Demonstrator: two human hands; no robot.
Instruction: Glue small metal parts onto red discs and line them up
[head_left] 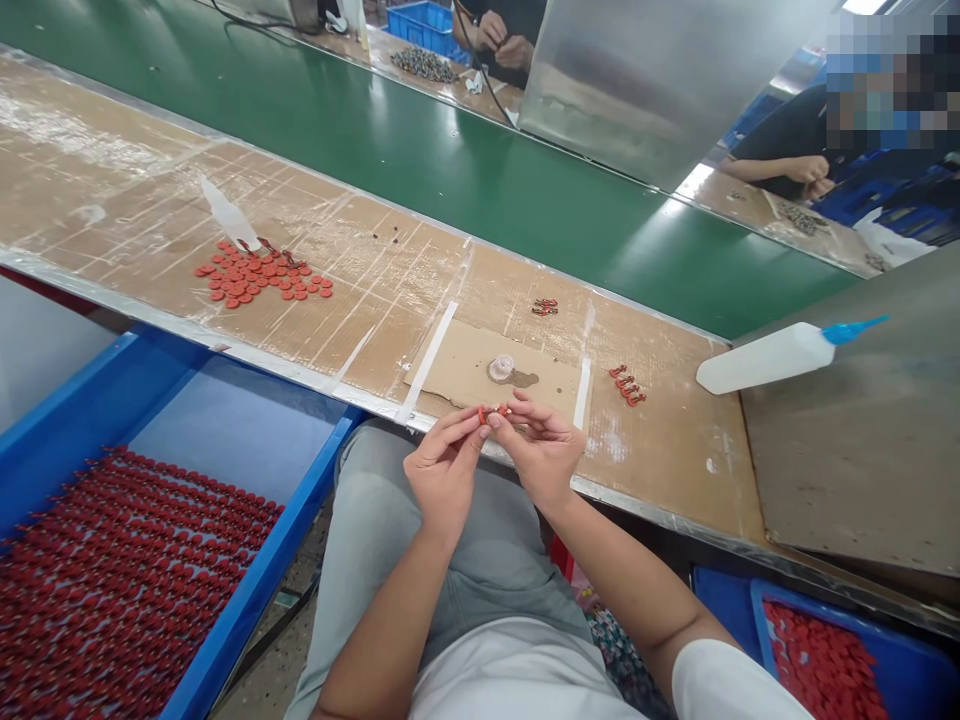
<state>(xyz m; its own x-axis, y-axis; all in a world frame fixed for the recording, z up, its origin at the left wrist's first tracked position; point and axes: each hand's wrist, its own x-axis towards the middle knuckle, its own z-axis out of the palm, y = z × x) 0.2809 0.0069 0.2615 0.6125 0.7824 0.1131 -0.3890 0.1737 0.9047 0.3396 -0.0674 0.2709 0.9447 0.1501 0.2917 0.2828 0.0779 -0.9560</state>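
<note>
My left hand [444, 470] and my right hand [546, 455] meet above the table's front edge, fingertips almost touching. Pinched in the left fingers is a small red disc-like part [481, 413]. The right fingertips hold another small red piece [504, 409] with a pale bit on it. Whether the two pieces are joined I cannot tell, since the fingers cover much of them. Just beyond, a small whitish cup [501, 367] stands on a cardboard sheet [457, 355] beside a dark wet stain. A little group of red-and-black parts [545, 307] lies farther back.
Red discs [259, 275] lie left with a white bottle [229, 215]. Several assembled red parts [627, 385] sit right, near a blue-tipped bottle [772, 358]. A blue tray [311, 440] holds rows of red parts; a bin [757, 620] stands lower right. Co-workers' hands show beyond the green belt [420, 150].
</note>
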